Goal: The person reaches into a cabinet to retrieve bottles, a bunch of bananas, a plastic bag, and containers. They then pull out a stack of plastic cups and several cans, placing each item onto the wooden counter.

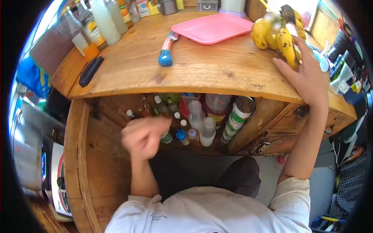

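My right hand [305, 73] lies at the right end of the wooden tabletop, beside a bunch of ripe, brown-spotted bananas [286, 44]. Its thumb and fingers are spread around the lower end of the nearest banana, and the fingertips are partly hidden behind the fruit. My left hand [143, 136] hovers in front of the open cupboard shelf, smeared by motion, its fingers seemingly curled. Behind it stand several bottles. On the tabletop are a pink tray [213, 29] and a knife with a blue and orange handle [166, 52], its blade end near the tray's left corner.
Glass bottles [105, 21] line the tabletop's back left, near a black object [91, 71]. Under the top, the shelf holds a white bottle [208, 132] and a tall green-and-white can [237, 118]. An open wooden door [77, 155] stands at left.
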